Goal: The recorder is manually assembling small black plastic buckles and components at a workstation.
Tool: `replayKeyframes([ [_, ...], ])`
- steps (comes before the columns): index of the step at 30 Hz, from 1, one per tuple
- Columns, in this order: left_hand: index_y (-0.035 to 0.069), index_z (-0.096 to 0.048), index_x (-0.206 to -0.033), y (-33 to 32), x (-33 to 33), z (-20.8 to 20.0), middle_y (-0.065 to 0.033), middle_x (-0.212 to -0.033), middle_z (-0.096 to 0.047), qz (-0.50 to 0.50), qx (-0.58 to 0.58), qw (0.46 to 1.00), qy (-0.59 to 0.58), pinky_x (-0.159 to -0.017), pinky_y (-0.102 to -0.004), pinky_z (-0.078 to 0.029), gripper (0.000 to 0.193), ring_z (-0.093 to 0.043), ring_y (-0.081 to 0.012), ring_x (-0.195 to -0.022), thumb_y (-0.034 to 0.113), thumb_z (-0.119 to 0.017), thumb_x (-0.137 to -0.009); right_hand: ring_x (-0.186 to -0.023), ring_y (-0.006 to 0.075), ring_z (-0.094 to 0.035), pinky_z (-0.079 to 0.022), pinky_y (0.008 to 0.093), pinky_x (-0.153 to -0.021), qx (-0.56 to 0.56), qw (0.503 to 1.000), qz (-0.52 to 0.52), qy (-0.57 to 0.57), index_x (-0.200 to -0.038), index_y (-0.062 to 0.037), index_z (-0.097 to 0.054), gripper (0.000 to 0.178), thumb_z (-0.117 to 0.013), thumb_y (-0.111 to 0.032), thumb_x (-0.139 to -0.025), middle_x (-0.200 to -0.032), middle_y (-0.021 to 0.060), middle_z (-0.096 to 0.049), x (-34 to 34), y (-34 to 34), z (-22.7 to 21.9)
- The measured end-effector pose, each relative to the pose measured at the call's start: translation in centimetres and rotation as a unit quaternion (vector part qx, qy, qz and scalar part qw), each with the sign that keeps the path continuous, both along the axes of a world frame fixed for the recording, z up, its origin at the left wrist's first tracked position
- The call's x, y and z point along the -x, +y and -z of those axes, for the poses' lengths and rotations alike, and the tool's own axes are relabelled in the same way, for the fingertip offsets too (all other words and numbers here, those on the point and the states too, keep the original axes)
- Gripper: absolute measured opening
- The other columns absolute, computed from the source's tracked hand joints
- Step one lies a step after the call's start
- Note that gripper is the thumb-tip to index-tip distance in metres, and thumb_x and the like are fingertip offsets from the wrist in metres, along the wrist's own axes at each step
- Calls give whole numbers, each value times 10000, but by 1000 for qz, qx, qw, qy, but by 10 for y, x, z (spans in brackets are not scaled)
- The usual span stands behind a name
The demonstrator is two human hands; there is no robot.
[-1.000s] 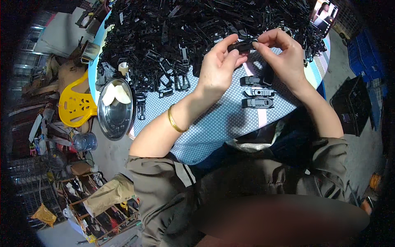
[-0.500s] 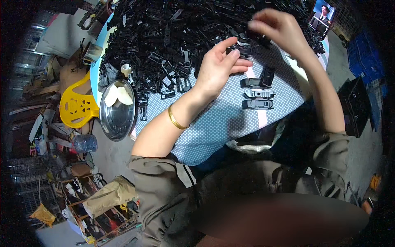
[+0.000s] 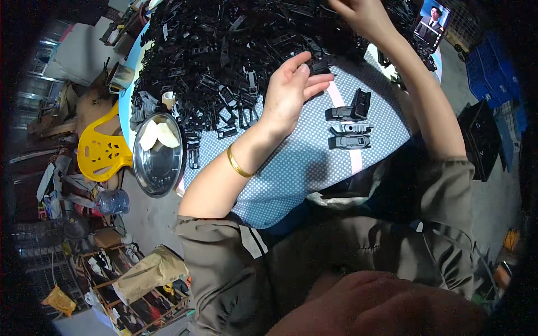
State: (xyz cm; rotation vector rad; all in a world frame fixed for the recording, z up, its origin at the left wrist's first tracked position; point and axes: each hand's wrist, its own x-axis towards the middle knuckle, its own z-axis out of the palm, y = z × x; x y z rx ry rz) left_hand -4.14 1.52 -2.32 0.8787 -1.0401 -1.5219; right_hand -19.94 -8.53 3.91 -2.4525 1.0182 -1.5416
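Observation:
My left hand (image 3: 284, 95) hovers above the near edge of a heap of black plastic parts (image 3: 207, 50). Its fingers are stretched out and apart, with nothing seen in them. At the far edge of the view, my right hand (image 3: 367, 19) reaches over the heap; its fingertips are cut off, so what they touch is hidden. Right of my left hand, several black plastic pieces lie in a short column on the dotted cloth (image 3: 280, 173). The farthest black piece (image 3: 347, 112) has a part standing upright; nearer me is another black piece (image 3: 349, 141).
A steel tray (image 3: 158, 182) with pale fruit slices and a tape roll (image 3: 168, 99) are at the table's left. A phone (image 3: 431, 25) stands far right. Beyond the table are a yellow chair (image 3: 101, 151), a blue crate (image 3: 490, 70) and a black box (image 3: 482, 137).
My right hand has moved farther away, toward the far edge of the view. My left hand stays nearly in place, fingers still extended. The column of pieces looks unchanged.

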Motion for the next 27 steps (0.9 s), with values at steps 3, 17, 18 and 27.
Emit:
replayKeyframes([
  [3, -85, -272, -1242, 2, 4, -2, -229, -1042, -507, -6, -1, 1000, 9, -830, -330, -493, 373, -570, -288, -943, 98, -319, -920, -671, 64, -561, -444, 190, -548, -95, 989, -93, 58, -985, -23, -588, 254, -632, -89, -744, -774, 57, -618, 17, 34, 21],
  [17, -61, -324, -1246, 7, 9, 7, -128, -1054, -520, 13, 78, 986, -147, -833, -249, -461, 373, -547, -112, -854, 44, -385, -893, -633, 220, -603, -480, 264, -533, -10, 987, -42, 153, -742, 10, -581, 121, -656, -27, -655, -766, 87, -576, 15, 81, 39],
  [18, -59, -329, -1245, 7, 8, 7, -125, -1045, -526, 11, 100, 978, -185, -813, -240, -463, 374, -546, -106, -844, 44, -391, -891, -621, 237, -588, -474, 295, -530, 4, 989, -39, 141, -737, -20, -590, 108, -646, -60, -654, -741, 76, -563, 13, 83, 39],
  [27, -54, -351, -1240, 13, 7, 0, -79, -889, -571, -32, 155, 933, -322, -718, -197, -450, 388, -549, -82, -780, 57, -426, -876, -630, 219, -597, -484, 264, -522, 29, 993, -26, 114, -756, -14, -589, 118, -649, 1, -655, -771, 80, -579, 10, 83, 42],
])
